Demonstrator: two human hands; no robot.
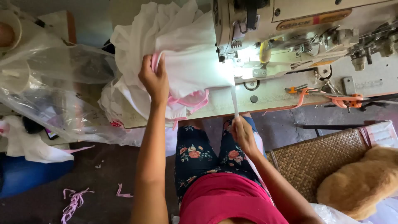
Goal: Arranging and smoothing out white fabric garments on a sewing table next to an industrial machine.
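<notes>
Nearest the camera a red top and flowered trousers (pixel 195 155) are seen, with the person's two arms reaching up to the sewing machine (pixel 306 37). The left hand (pixel 154 81) is closed on a fold of white cloth (pixel 182 45), with a pink trim showing between the fingers; the cloth is piled at the left end of the surface (pixel 273 99), beside the machine head. The right hand (pixel 242 133) is held below the front edge of the surface, pinched on a narrow white strip (pixel 234 101) that runs up over that edge toward the lit needle area.

A snag is judged possible: the strip is drawn tight over the front edge and could twist or be pulled crooked if the two hands move unevenly. The heaped cloth hangs over the left front corner and could slide to the floor, where pink scraps (pixel 74 201) already lie. Whether the needle is running cannot be told.

A clear plastic bag (pixel 45 79) is spread off the left end of the surface, crumpled and shiny. On the machine arm a long oval label (pixel 315 19), orange with a pink mark, is fixed near the top. A woven basket (pixel 315 159) stands at the right, with a tan furry thing (pixel 360 184) touching it.
</notes>
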